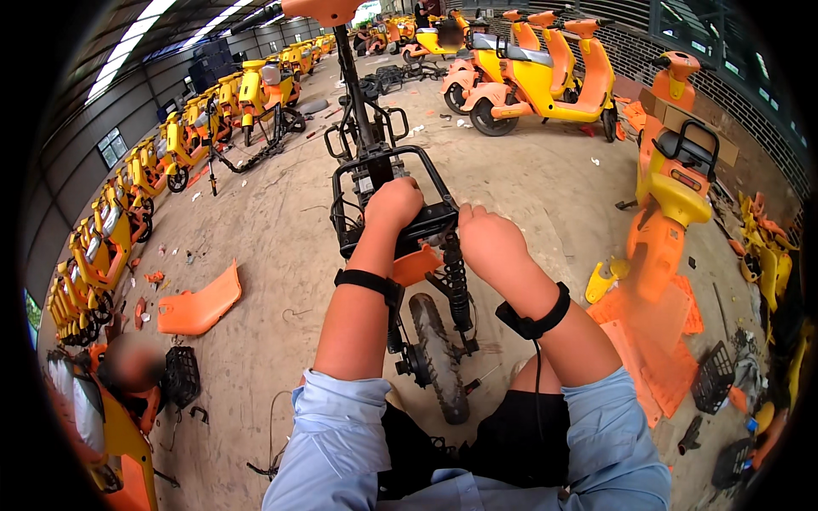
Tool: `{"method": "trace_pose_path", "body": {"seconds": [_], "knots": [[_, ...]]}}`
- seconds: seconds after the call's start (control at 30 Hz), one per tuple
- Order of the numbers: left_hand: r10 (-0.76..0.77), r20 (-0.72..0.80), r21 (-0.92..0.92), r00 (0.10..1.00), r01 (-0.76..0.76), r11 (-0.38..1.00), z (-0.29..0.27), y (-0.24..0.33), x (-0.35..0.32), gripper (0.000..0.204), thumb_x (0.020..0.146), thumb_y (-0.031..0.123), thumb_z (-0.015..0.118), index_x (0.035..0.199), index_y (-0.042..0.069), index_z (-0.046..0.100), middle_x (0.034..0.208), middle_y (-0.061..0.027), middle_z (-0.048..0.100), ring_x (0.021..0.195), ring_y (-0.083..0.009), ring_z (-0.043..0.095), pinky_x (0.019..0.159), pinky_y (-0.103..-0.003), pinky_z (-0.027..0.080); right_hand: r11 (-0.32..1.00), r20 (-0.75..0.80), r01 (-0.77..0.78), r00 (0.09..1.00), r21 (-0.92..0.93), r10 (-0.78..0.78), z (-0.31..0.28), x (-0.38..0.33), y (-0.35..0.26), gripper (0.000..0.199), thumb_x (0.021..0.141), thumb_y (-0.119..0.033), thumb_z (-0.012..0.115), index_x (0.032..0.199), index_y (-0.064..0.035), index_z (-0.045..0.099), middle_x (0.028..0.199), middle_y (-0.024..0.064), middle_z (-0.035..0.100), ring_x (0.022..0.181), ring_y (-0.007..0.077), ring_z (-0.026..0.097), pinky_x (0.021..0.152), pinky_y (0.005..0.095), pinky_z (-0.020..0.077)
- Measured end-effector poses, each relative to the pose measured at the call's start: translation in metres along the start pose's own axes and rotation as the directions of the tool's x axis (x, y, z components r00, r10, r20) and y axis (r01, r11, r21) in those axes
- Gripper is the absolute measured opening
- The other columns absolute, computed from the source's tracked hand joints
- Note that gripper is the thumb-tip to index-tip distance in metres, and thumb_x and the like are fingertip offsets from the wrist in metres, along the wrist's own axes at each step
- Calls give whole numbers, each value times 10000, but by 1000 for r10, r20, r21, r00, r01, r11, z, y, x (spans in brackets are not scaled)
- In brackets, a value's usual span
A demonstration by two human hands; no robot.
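Note:
In front of me stands a stripped scooter frame with a black metal rack (436, 175), its rear wheel (439, 358) toward me. My left hand (394, 203) is closed in a fist over the rack's middle; whatever it holds is hidden. My right hand (490, 238) has its fingers curled together at the rack's right rear corner, and what lies in them is out of sight. Below the rack show a strip of orange plastic (415, 266) and a black coil shock absorber (456, 281). An orange front cover (324, 8) remains at the far end.
Yellow-orange scooters line the left wall, and others (545, 81) stand at the far right. An orange panel (204, 302) lies to the left. Orange panels (656, 341) and a black basket (714, 379) lie to the right. Black frame parts (396, 78) lie beyond, near distant people.

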State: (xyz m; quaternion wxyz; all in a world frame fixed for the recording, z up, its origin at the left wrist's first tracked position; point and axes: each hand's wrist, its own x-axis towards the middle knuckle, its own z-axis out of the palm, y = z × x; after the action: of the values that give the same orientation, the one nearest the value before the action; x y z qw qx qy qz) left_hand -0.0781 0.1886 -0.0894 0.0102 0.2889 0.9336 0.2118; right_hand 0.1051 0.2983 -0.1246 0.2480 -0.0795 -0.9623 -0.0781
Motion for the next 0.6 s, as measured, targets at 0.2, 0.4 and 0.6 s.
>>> {"method": "trace_pose_path", "body": {"seconds": [0.2,0.4,0.6], "knots": [[16,-30,-32,999,-17,999,6,-4,4,376,941,277,586,1216,114,784,1263,-179,759,1195,-375,708,1030,-473,553,986,-95,-13,995,-166,-3,-2,-11,-28,433,907,-144,673,1278,78,650,936,110,709,756,195,758,606,308,617],[31,-50,-49,998,-34,998,7,-3,5,360,910,290,654,1176,87,785,1201,-196,771,1159,-390,715,1001,-473,557,999,-133,-29,991,-42,23,-5,-7,-21,502,908,-119,654,1366,87,624,938,113,697,784,206,752,619,307,609],[7,-32,-9,999,-7,1000,5,-9,2,369,937,274,601,1218,122,786,1249,-171,767,1185,-371,717,1028,-474,559,946,-254,75,967,315,8,-28,4,10,459,911,-23,590,1365,-23,660,996,131,680,905,327,705,786,426,587]]}}
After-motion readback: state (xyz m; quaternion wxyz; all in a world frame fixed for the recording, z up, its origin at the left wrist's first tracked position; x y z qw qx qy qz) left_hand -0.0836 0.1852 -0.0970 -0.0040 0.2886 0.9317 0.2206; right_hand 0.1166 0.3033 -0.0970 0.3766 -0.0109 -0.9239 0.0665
